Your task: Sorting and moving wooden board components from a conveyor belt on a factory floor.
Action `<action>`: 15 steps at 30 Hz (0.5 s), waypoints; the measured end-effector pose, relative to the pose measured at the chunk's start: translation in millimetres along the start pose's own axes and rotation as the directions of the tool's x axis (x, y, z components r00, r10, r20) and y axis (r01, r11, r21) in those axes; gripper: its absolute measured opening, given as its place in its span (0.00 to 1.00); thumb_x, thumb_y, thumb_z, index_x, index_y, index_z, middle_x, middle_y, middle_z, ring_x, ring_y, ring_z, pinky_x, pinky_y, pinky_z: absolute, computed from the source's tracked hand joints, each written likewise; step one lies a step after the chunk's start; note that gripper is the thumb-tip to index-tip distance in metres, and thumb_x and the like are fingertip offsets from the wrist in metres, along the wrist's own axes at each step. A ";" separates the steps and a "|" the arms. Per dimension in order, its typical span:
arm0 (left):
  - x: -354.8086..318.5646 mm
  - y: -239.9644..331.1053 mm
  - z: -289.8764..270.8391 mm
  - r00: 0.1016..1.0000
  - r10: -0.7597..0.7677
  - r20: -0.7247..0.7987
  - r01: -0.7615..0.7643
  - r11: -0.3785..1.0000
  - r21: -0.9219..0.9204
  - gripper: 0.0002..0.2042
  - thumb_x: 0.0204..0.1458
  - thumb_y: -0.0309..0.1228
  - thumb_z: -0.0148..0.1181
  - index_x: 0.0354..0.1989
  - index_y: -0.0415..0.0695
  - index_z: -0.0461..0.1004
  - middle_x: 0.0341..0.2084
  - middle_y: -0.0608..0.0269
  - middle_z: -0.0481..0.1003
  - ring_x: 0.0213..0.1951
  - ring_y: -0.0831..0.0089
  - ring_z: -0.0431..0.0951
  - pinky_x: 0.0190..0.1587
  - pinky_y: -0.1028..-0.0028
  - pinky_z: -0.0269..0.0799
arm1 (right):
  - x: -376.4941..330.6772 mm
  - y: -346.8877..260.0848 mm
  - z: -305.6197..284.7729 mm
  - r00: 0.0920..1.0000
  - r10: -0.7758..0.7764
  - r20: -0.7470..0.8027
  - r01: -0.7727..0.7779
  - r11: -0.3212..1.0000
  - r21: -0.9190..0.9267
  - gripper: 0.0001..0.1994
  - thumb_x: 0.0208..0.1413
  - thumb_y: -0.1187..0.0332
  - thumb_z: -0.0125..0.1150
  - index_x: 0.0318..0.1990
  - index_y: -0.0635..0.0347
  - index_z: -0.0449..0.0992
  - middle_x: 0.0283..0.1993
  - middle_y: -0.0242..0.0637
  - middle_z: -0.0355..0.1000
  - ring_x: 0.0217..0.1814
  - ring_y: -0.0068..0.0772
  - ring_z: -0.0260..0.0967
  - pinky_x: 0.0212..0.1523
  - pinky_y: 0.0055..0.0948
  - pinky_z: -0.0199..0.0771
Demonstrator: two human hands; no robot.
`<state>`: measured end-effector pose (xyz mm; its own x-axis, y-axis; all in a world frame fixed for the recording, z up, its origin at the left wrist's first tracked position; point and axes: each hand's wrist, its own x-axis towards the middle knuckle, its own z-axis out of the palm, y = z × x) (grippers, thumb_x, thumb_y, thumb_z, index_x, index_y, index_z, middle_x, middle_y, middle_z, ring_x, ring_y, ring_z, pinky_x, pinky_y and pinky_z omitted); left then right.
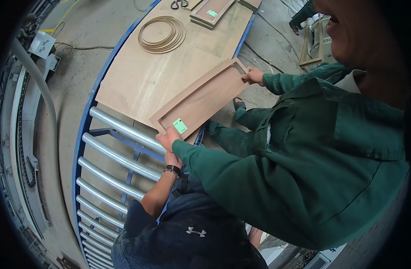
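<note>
A shallow wooden frame panel [210,96] with a green label [180,126] is tilted over the near end of the wooden board. A co-worker in a green jacket grips it at both ends, with one hand [168,137] beside the label and the other hand [255,76] at the far corner. My left hand [171,158], with dark bands on its wrist, is just below the co-worker's near hand. Its fingers are hidden behind that hand and the green cuff, so its grip does not show. Of my right arm only a bit of skin shows under the green sleeve; the hand is out of sight.
A blue roller conveyor [120,152] with metal rollers carries a wide wooden board [125,85]. On the board lie a coil of thin brown strip [147,42], scissors [179,4] and stacked frame panels [205,22]. Machinery [24,121] stands at left; cables cross the floor.
</note>
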<state>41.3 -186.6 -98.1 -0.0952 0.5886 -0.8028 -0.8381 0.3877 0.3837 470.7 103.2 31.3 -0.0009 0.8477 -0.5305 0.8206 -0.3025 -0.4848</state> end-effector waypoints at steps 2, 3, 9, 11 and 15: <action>-26.0 2.1 78.3 0.995 0.098 0.019 -0.099 0.993 0.059 0.13 0.56 0.31 0.44 0.46 0.41 0.68 0.38 0.58 0.74 0.39 0.66 0.74 0.41 0.71 0.70 | -9.7 15.4 -26.3 0.998 0.063 0.017 -0.065 0.991 0.117 0.08 0.50 0.65 0.58 0.34 0.60 0.74 0.31 0.35 0.74 0.28 0.28 0.70 0.30 0.29 0.68; -43.6 11.9 106.4 0.985 0.173 -0.001 -0.173 0.982 0.082 0.15 0.54 0.33 0.46 0.47 0.39 0.68 0.39 0.55 0.74 0.42 0.64 0.74 0.44 0.69 0.69 | -1.0 17.2 -25.5 0.996 0.065 0.060 -0.074 0.981 0.179 0.08 0.51 0.65 0.57 0.34 0.59 0.74 0.30 0.34 0.74 0.28 0.27 0.70 0.30 0.29 0.67; 15.4 72.9 177.2 0.790 0.524 -0.319 -0.297 0.782 0.548 0.26 0.35 0.31 0.59 0.43 0.26 0.66 0.42 0.41 0.71 0.44 0.57 0.72 0.50 0.68 0.65 | 53.1 -8.6 -33.4 0.954 0.001 0.301 -0.157 0.854 0.497 0.06 0.54 0.66 0.54 0.33 0.56 0.74 0.30 0.29 0.73 0.27 0.22 0.67 0.29 0.25 0.63; 43.4 95.3 171.5 0.785 0.518 -0.340 -0.294 0.795 0.531 0.27 0.33 0.31 0.61 0.43 0.25 0.66 0.42 0.41 0.71 0.44 0.56 0.72 0.50 0.68 0.65 | 75.3 -22.3 -28.1 0.919 -0.058 0.390 -0.196 0.790 0.580 0.05 0.56 0.67 0.52 0.33 0.55 0.74 0.30 0.27 0.73 0.27 0.20 0.65 0.29 0.23 0.62; 87.1 134.2 205.9 0.834 0.478 -0.273 -0.319 0.824 0.469 0.28 0.31 0.31 0.63 0.43 0.24 0.66 0.42 0.41 0.71 0.43 0.55 0.72 0.50 0.66 0.65 | 118.4 -52.1 -52.7 0.870 -0.054 0.489 -0.277 0.767 0.579 0.05 0.55 0.65 0.54 0.34 0.52 0.74 0.31 0.26 0.73 0.35 0.19 0.65 0.37 0.24 0.58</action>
<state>31.1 62.8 -22.7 -0.6273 0.4828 -0.6111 -0.4084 0.4642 0.7859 458.0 242.3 30.5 -0.3251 0.5412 -0.7756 0.2987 -0.7194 -0.6271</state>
